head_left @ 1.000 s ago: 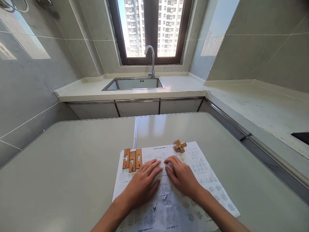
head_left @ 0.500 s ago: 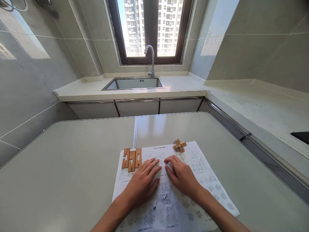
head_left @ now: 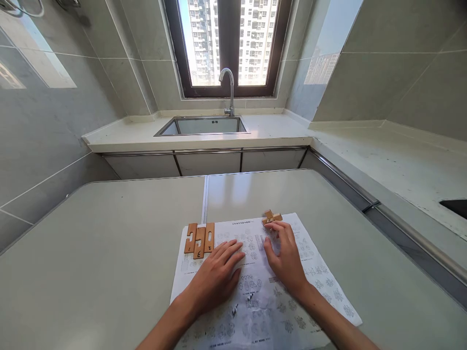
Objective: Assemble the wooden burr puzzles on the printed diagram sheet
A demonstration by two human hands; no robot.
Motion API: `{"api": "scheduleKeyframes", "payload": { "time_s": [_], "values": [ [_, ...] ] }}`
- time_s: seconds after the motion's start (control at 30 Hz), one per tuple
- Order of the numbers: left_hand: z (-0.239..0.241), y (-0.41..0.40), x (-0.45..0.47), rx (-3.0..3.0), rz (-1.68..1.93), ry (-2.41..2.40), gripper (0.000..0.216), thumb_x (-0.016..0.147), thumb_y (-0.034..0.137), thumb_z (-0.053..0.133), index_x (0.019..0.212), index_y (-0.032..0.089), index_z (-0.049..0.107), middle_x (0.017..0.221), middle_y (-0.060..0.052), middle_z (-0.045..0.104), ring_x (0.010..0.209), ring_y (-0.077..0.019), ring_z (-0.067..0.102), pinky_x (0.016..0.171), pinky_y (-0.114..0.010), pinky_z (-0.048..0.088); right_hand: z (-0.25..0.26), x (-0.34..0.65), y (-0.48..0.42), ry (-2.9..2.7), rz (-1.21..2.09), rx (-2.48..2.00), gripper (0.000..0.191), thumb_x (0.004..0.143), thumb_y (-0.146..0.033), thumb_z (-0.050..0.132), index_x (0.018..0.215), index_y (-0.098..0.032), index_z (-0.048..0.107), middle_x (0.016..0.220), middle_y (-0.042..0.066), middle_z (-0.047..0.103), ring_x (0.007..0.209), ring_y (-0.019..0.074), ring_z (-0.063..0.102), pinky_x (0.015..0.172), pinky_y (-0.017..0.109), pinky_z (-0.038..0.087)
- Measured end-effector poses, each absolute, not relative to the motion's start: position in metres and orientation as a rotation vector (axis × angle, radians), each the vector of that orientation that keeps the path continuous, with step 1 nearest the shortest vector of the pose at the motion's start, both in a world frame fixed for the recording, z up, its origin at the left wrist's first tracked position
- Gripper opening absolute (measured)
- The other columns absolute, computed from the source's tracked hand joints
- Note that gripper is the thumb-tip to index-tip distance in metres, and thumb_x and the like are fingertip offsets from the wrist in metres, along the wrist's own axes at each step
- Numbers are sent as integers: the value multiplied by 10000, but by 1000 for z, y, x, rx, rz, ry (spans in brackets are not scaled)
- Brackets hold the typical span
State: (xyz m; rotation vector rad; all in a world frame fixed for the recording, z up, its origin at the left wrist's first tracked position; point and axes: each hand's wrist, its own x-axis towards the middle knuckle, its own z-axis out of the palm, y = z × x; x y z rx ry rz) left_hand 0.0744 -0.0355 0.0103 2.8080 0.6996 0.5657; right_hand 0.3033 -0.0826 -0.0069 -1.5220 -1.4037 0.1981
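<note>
A printed paper sheet [head_left: 255, 321] with small diagrams lies on the table. My left hand [head_left: 221, 270] rests flat on its left half, fingers stretched out and holding nothing. Just beyond it are three flat wooden puzzle pieces [head_left: 199, 241], slotted and numbered, side by side at the sheet's upper left. My right hand [head_left: 285, 250] is at the upper right of the sheet, thumb and fingers apart. Its fingertips reach the near side of a small wooden interlocking puzzle [head_left: 272, 216] and partly hide it; whether they touch it I cannot tell.
The pale table [head_left: 109, 253] has a seam [head_left: 205, 199] running away from me. Behind it are a counter [head_left: 277, 127] with a sink [head_left: 202, 126] and a faucet [head_left: 230, 92] below a window [head_left: 228, 48]. Another counter [head_left: 401, 155] runs along the right.
My right hand has moved forward and to the right, from the middle of the sheet to the wooden puzzle. My left hand stays almost where it was.
</note>
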Motion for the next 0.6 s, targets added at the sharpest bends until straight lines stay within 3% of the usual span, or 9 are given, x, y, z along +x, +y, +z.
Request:
{"api": "scheduleKeyframes", "payload": {
  "time_s": [0.1, 0.27, 0.37, 0.6],
  "values": [
    [12, -36, 75, 2803, 567, 696, 378, 996, 122, 544, 1360, 214, 586, 1491, -100, 635, 1449, -288, 543, 1181, -541, 523, -7, 303, -83, -1413, 151, -1560, 340, 1010, -230, 499, 1343, -259, 558, 1446, 151, 459, 1414, 348, 429, 1142, 608, 445],
    [14, -36, 75, 2792, 565, 692, 365, 1004, 135, 535, 1356, 216, 588, 1495, -100, 631, 1448, -295, 542, 1180, -548, 522, -14, 303, -81, -1522, 155, -1634, 502, 1003, -209, 500, 1496, -282, 442, 1663, 126, 284, 1538, 367, 283, 1197, 668, 370],
    [14, -36, 74, 2788, 557, 693, 364, 1001, 126, 535, 1350, 211, 591, 1492, -105, 633, 1448, -294, 541, 1185, -550, 518, -17, 305, -80, -1559, 145, -1639, 526, 998, -199, 498, 1511, -281, 417, 1677, 120, 294, 1552, 364, 265, 1211, 674, 349],
    [13, -35, 74, 2770, 560, 694, 372, 993, 128, 551, 1352, 216, 594, 1490, -109, 636, 1439, -300, 551, 1171, -566, 523, -16, 307, -80, -1498, 179, -1653, 462, 982, -231, 535, 1439, -286, 500, 1572, 122, 416, 1462, 359, 384, 1160, 639, 427]
  ]
}}
